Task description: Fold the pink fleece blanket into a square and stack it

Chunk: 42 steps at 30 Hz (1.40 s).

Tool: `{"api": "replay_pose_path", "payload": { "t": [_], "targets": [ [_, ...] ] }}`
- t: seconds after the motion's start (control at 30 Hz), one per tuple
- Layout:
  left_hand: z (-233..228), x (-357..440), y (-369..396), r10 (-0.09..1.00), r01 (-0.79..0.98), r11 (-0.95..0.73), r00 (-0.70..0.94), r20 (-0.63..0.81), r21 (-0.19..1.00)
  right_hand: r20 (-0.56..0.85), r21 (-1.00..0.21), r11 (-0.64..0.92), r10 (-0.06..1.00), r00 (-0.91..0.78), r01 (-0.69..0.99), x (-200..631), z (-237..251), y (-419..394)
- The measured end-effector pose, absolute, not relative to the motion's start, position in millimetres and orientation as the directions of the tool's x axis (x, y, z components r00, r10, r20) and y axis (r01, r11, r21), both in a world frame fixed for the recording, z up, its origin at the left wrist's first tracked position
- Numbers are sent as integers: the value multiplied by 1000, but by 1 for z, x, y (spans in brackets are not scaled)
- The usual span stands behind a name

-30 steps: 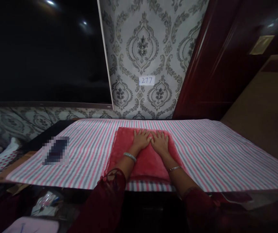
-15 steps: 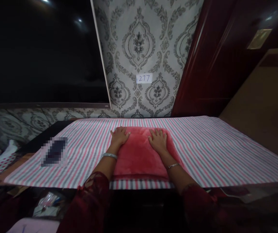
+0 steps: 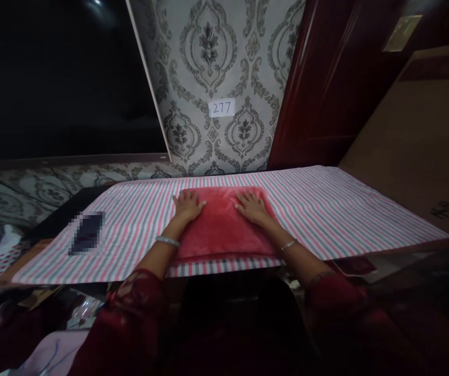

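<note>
A folded red plush cloth, roughly square, lies flat on a striped pink, grey and white tablecloth. On its far left corner rests my left hand, palm down with the fingers spread. My right hand presses flat near the far right corner, its fingers apart too. Neither hand grips the cloth. The near edge of the plush shows its stacked layers, close to the table's front edge.
A dark, blurred-out rectangle lies on the left of the tablecloth. A large black screen hangs at the back left. On the right stands a big cardboard box. A paper marked 277 sticks to the patterned wall.
The camera view has tilted down and turned slightly, so the scene sits higher in the picture. Both hands stay flat on the red plush cloth, which looks the same.
</note>
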<state>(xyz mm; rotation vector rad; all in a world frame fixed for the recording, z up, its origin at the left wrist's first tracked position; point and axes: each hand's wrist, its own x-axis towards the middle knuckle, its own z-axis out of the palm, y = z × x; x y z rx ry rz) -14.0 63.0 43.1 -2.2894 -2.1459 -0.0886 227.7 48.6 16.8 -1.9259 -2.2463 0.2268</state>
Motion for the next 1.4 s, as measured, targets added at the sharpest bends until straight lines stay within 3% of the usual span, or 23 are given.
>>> {"api": "replay_pose_path", "payload": {
  "t": [0.1, 0.17, 0.4, 0.7, 1.0, 1.2, 1.4],
  "targets": [
    [32, 3, 14, 942, 945, -325, 320, 99, 44, 123, -203, 209, 975, -187, 957, 229, 5, 12],
    [18, 11, -12, 918, 916, -394, 388, 79, 77, 163, -183, 217, 969, -188, 959, 229, -8, -9],
    [-5, 14, -27, 924, 923, -376, 368, 100, 80, 235, -169, 203, 959, -160, 964, 226, -25, -26],
    [9, 8, -30, 914, 915, -398, 391, 104, 59, 143, -159, 232, 967, -210, 960, 231, -10, -37],
    [-9, -24, -44, 921, 941, -337, 327, 210, 11, 313, -117, 254, 927, -207, 960, 260, -41, -58],
    [1, -22, -45, 931, 946, -325, 320, 176, -2, 355, -150, 267, 913, -200, 952, 259, -41, -57],
    [-4, 13, -74, 856, 878, -479, 461, 233, 21, 389, -195, 321, 893, -227, 927, 245, -35, -78]
  ]
}}
